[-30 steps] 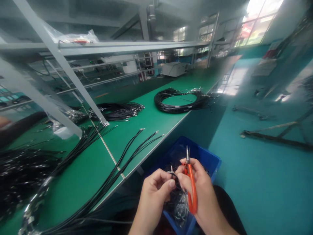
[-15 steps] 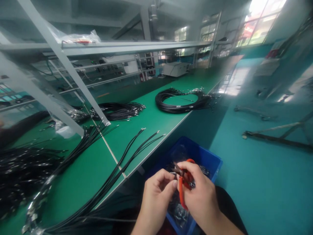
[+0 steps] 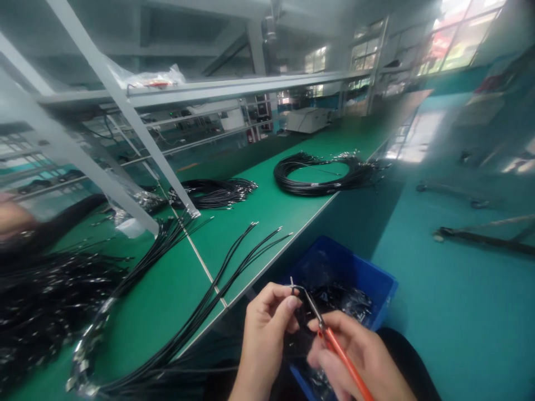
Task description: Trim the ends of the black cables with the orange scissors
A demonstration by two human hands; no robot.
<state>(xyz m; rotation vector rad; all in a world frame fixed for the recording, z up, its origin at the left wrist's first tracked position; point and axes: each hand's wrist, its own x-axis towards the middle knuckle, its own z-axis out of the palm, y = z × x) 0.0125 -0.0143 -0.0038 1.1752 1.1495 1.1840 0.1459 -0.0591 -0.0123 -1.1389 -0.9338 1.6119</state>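
My left hand (image 3: 270,323) is closed in a pinch on a black cable's end, with a thin silvery tip (image 3: 291,282) standing above the fingertips. My right hand (image 3: 355,351) is wrapped round orange-handled pliers (image 3: 341,352). Their slim metal jaws point up and left, close to the cable's tip; whether they touch it I cannot tell. Both hands are above a blue bin (image 3: 378,273) holding small dark and shiny pieces, too blurred to name. Beside my left hand, a bundle of black cables (image 3: 200,312) curves across the green table (image 3: 246,262), its metal tips pointing away.
A large cable coil (image 3: 307,188) and a smaller cable bundle (image 3: 213,192) lie farther back. At left are a dark cable heap (image 3: 50,306) and another person's blurred hand (image 3: 14,217). Slanted white shelf posts (image 3: 137,133) rise from the table.
The pliers have turned, from blades crossing at my left fingertips to jaws reaching up from lower right. My right hand has moved down, away from my left. The view has shifted slightly.
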